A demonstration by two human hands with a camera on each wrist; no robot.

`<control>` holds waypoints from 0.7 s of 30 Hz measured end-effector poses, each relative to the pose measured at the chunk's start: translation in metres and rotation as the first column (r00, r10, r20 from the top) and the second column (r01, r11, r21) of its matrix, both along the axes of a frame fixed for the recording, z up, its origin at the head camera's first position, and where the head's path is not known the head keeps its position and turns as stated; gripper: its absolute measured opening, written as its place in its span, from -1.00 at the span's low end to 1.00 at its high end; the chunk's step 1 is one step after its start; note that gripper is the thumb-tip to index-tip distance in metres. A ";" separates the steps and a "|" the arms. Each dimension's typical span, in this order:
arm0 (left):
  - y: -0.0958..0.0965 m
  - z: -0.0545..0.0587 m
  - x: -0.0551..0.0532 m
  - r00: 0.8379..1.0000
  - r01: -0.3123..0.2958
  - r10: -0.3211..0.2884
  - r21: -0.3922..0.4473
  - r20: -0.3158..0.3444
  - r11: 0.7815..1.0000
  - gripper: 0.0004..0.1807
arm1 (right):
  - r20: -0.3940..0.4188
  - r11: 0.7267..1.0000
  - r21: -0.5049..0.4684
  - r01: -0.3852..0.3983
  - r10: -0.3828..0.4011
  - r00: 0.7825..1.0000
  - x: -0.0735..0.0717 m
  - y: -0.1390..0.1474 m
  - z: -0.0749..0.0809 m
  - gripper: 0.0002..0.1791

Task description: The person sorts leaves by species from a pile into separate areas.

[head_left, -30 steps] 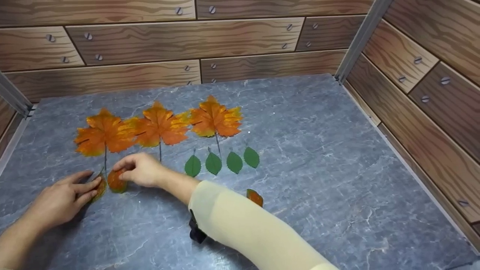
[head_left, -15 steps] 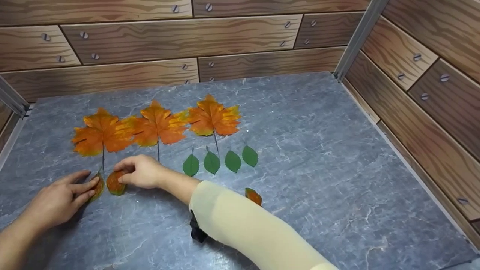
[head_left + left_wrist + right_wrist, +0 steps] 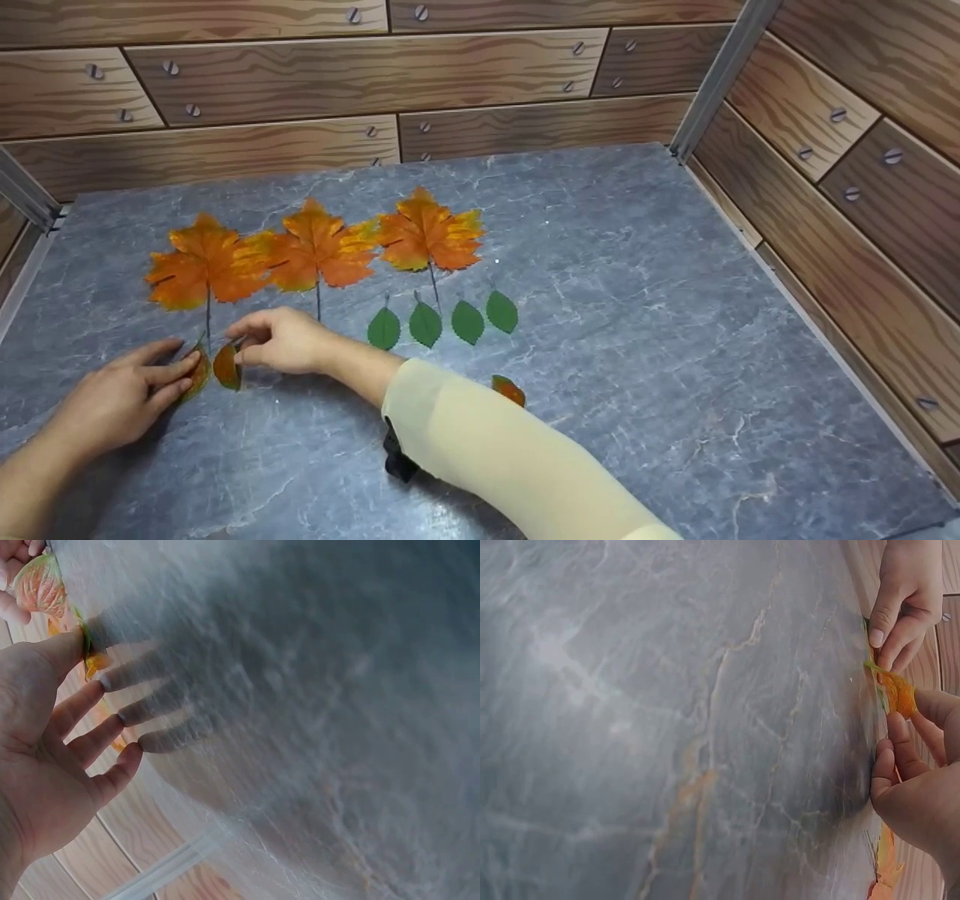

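Note:
My left hand (image 3: 124,401) lies on the tabletop, its fairly straight fingers resting on a small orange-green leaf (image 3: 198,375) below the stem of the leftmost maple leaf (image 3: 206,262). Just right of that stem, my right hand (image 3: 285,341) pinches a second orange-green leaf (image 3: 226,366) between thumb and fingers. That leaf stands tilted up off the table, as the pinched leaf (image 3: 897,693) shows in the right wrist view. The left wrist view has my left hand (image 3: 64,735) with fingers spread and the thumb against its leaf's edge.
Two more orange maple leaves, a middle one (image 3: 319,251) and a right one (image 3: 430,236), continue the row. Several green leaves (image 3: 425,324) lie below them. Another orange-green leaf (image 3: 510,390) is partly hidden behind my right sleeve (image 3: 495,442). Wood-patterned walls (image 3: 360,82) bound the grey marbled table (image 3: 675,337).
The leaf in my right hand has turned and tilted, now showing narrower than before. My left hand stays on its leaf.

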State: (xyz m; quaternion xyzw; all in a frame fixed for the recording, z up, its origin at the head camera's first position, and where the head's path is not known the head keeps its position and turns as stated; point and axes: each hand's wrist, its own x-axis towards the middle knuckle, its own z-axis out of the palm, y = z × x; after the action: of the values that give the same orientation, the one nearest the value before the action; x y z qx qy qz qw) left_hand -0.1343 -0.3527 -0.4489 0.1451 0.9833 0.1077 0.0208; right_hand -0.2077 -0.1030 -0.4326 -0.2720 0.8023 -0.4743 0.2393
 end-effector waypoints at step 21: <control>0.001 -0.002 0.000 1.000 0.012 -0.011 0.002 -0.028 1.000 -0.58 | -0.085 0.987 -0.127 -0.101 0.091 0.992 -0.015 0.070 0.076 -0.59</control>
State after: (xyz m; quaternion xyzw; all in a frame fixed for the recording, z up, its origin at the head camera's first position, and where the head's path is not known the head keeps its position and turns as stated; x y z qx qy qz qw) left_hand -0.1344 -0.3520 -0.4513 0.1523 0.9825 0.1068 0.0073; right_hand -0.2228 -0.0327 -0.3561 -0.3442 0.7641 -0.5029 0.2115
